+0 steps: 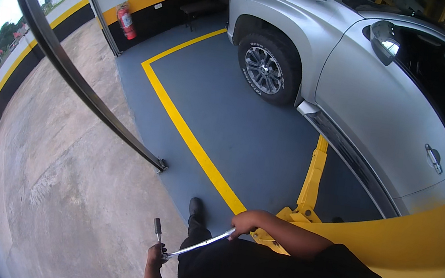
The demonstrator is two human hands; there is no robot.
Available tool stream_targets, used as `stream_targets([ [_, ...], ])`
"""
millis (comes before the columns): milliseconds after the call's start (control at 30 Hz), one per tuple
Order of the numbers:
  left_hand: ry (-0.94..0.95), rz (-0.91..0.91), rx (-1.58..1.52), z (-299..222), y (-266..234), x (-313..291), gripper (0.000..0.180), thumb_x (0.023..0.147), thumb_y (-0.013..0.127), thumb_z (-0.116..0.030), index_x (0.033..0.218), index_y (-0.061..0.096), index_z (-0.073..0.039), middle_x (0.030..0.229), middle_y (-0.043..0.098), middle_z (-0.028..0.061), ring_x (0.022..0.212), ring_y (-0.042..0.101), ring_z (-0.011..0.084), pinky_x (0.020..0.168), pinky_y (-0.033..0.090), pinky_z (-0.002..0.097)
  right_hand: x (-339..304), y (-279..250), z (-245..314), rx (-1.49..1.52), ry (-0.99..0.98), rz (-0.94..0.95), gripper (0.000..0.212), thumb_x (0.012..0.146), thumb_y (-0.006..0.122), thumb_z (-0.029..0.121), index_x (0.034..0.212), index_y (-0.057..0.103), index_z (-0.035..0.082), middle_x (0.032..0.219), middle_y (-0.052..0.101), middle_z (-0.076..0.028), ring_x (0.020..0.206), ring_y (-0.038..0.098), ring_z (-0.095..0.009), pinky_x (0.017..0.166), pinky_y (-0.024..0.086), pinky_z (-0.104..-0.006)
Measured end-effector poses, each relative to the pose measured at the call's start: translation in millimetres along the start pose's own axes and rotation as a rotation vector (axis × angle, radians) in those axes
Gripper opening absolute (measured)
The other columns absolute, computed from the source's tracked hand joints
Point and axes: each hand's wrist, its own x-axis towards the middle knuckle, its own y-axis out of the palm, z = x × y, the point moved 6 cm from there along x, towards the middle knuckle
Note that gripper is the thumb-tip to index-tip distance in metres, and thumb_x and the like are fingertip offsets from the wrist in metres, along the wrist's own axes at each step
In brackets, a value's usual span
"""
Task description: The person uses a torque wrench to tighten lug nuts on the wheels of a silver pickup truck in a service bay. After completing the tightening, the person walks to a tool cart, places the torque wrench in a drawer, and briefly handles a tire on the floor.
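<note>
Slender, shiny metal bar is slanting across a dark trouser leg; left hand and right hand are clamping fingers around its ends. Dark-gripped handle is poking up from left fist, which is hiding any junction. Smooth yellow column is blocking part of silver car; angular lift arm is reaching beneath.
</note>
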Motion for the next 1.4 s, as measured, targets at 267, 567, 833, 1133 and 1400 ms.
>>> stream_targets([
  [267, 0.098, 0.371, 0.451, -330.7, 248.1, 195.0, 0.038, 0.104, 0.049, -0.038, 0.105, 0.063, -0.003, 0.074, 0.056, 0.0047, 0.053, 0.054, 0.0154, 0.046, 0.043, 0.0312, -39.1, -187.2, -112.4, 0.412, 0.207, -0.297, 0.058, 0.092, 0.065, 0.059, 0.117, 0.069, 0.006, 0.097, 0.071, -0.013, 0.091, 0.069, -0.027, 0.081, 0.051, -0.0401],
  [567, 0.227, 0.517, 0.804, -538.7, 644.4, 392.9, 0.041, 0.1, 0.053, -0.041, 0.104, 0.07, -0.004, 0.078, 0.067, 0.006, 0.068, 0.063, 0.0174, 0.064, 0.051, 0.0336, 45.4, -357.7, -347.5, 0.509, 0.456, -0.427, 0.044, 0.091, 0.069, 0.043, 0.11, 0.068, 0.003, 0.1, 0.073, -0.017, 0.093, 0.071, -0.032, 0.086, 0.054, -0.0427],
  [833, 0.446, 0.494, 1.114, -621.0, 933.1, 617.5, 0.043, 0.1, 0.048, -0.049, 0.11, 0.071, -0.014, 0.086, 0.073, 0.0051, 0.085, 0.07, 0.0232, 0.08, 0.052, 0.0402, 109.6, -596.0, -548.7, 0.644, 0.725, -0.418, 0.042, 0.088, 0.072, 0.042, 0.104, 0.07, 0.004, 0.098, 0.073, -0.018, 0.097, 0.069, -0.04, 0.088, 0.053, -0.0474],
  [1133, 0.333, 0.614, 1.14, -675.3, 1128.4, 735.1, 0.044, 0.102, 0.048, -0.049, 0.125, 0.068, -0.017, 0.122, 0.07, 0.0142, 0.119, 0.062, 0.0357, 0.1, 0.049, 0.046, 142.8, -744.3, -678.6, 0.511, 0.894, -0.474, 0.039, 0.089, 0.072, 0.041, 0.099, 0.07, 0.003, 0.094, 0.074, -0.016, 0.093, 0.071, -0.036, 0.085, 0.055, -0.0445],
  [1400, 0.437, 0.403, 1.042, -666.4, 1154.1, 735.8, 0.039, 0.097, 0.059, -0.046, 0.101, 0.072, -0.01, 0.096, 0.074, 0.0097, 0.097, 0.07, 0.03, 0.084, 0.052, 0.045, 141.2, -756.5, -697.8, 0.518, 0.894, -0.462, 0.034, 0.085, 0.075, 0.038, 0.093, 0.07, 0.005, 0.087, 0.073, -0.018, 0.087, 0.071, -0.039, 0.081, 0.056, -0.0466],
])
